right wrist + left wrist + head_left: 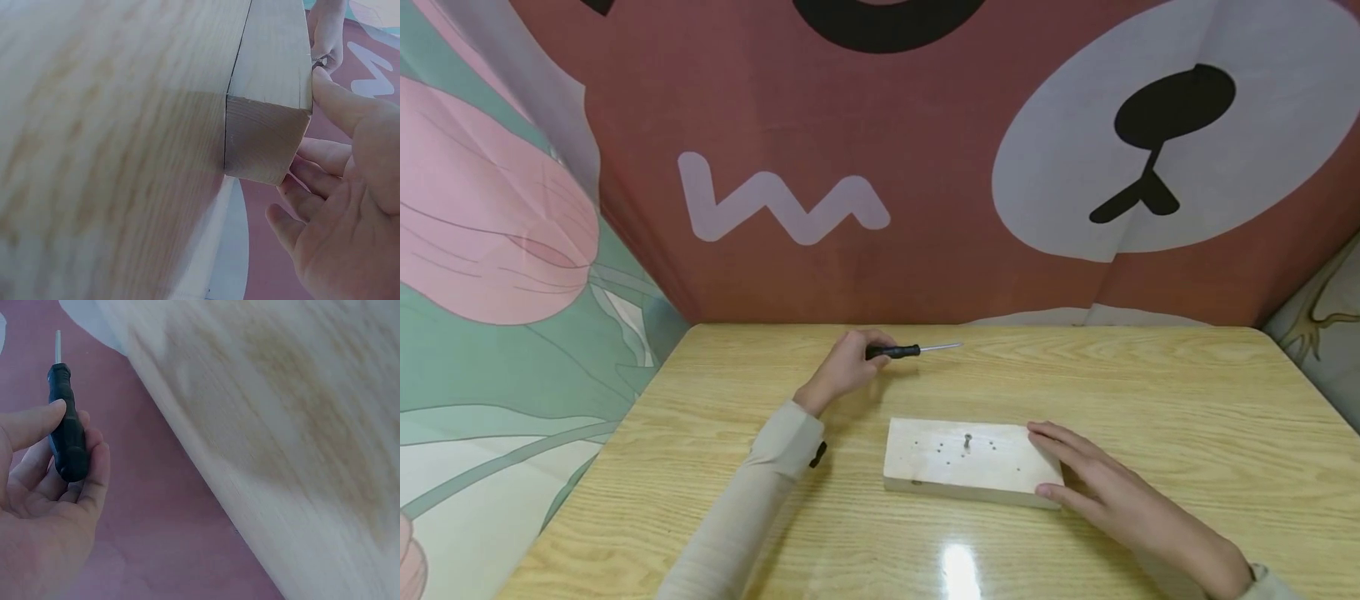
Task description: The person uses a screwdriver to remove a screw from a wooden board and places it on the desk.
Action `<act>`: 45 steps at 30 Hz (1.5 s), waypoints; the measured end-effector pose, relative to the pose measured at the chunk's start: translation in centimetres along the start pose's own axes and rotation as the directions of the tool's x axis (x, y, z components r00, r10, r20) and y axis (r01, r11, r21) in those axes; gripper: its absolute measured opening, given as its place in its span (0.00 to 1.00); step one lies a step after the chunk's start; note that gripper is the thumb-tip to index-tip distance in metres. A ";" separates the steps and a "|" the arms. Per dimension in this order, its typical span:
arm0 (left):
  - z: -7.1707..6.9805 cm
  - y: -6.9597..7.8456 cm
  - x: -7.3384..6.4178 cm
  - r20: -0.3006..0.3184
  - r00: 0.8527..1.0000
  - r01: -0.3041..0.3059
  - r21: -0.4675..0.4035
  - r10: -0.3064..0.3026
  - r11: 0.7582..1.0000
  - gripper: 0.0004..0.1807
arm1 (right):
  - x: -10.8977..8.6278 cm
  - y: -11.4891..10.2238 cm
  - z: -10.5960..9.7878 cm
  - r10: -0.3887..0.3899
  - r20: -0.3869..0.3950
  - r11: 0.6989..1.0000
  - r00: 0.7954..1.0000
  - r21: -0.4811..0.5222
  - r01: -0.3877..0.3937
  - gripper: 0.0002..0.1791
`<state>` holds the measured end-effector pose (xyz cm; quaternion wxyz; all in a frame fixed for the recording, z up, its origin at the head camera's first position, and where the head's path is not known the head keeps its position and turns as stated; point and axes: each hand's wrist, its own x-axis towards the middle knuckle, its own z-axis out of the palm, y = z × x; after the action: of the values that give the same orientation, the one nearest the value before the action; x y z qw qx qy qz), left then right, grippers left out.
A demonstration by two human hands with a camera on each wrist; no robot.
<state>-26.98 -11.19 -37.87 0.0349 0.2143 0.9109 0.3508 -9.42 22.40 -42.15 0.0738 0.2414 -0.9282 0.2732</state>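
My left hand [846,367] grips the black handle of a screwdriver [895,352] near the table's far edge. Its metal shaft points right in the head view, and the left wrist view shows the screwdriver [67,428] between thumb and fingers. A pale wooden block [925,458] lies flat nearer to me. One screw [967,442] stands upright from its top, among several small holes. At the block's right end, my right hand [1120,492] holds it, thumb at the near edge and fingers at the far one. The right wrist view shows the block's end grain [262,140] beside that hand.
A wood-grain table [1187,392] lies under everything. Behind it hangs a reddish-brown cloth [925,267] with a cartoon face, and a floral cloth [497,375] covers the left side. A small black item [818,454] shows beside the left sleeve.
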 end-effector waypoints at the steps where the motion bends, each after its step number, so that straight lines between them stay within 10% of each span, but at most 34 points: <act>1: 0.0 0.0 -0.1 -0.001 1.000 -0.003 -0.004 0.003 1.000 0.11 | 0.0 0.0 0.0 0.003 0.004 1.000 1.000 0.001 -0.003 0.32; 45: -0.1 2.0 -1.7 -0.138 0.979 -0.177 -0.189 0.153 0.966 0.08 | 0.1 0.2 0.5 -0.007 -0.018 0.996 1.000 0.087 0.008 0.33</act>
<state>-24.71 -10.61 -36.63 -0.0288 0.2631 0.8504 0.4547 -9.60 22.28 -42.64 0.0723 0.2453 -0.9140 0.3151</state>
